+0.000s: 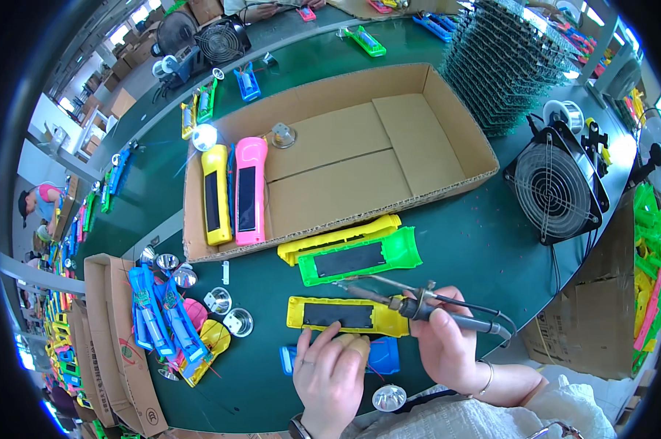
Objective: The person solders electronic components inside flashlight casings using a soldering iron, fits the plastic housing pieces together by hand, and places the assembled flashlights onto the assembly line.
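Note:
My right hand [447, 344] is closed round the handle of a soldering iron [418, 307] with a thin solder-feed tube; its tip points left, above the casings. My left hand [334, 369] grips the near edge of a yellow flashlight casing [295, 313], with fingertips on its black panel [345, 315]. Just under that hand, a blue casing [384, 356] lies partly covered. Beyond the yellow one sit a green casing [404, 250] with a black panel and another yellow casing [301, 252]. A reflector cup [389, 397] rests close to my body.
A shallow cardboard box [330, 172] holds yellow and pink flashlights [251, 190] and a reflector. At left, blue casings [151, 314] and reflectors [218, 301] are heaped beside a cardboard tray [118, 336]. To the right stand a fan [554, 186], a solder spool [563, 115] and stacked green sheets [491, 73].

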Demonstrator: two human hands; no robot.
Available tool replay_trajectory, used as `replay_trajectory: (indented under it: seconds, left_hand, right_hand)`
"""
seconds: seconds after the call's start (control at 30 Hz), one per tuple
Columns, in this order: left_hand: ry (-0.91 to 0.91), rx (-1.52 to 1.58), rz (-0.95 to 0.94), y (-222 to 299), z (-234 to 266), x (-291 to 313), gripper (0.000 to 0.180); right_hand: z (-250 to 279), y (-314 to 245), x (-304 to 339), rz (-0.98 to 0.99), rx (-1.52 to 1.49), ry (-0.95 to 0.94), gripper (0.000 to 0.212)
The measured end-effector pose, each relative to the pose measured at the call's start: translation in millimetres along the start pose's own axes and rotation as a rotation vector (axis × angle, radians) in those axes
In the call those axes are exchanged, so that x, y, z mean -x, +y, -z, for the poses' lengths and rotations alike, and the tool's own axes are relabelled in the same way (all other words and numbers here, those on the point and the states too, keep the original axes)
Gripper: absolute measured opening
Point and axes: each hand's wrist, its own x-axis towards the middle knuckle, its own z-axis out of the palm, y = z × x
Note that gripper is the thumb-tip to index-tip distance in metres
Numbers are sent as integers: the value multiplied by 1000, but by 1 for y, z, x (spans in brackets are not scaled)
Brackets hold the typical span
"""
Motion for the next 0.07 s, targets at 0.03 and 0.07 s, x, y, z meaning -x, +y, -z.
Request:
replay_trajectory:
  seconds: [0.03,0.07]
  left_hand:
    - [2,1,1,-3,1,-1,15]
    - [-81,56,116,-8,3,-5,15]
  right_hand:
    - [-1,1,1,-10,9,-19,25]
    - [-2,2,1,-12,11,-20,25]
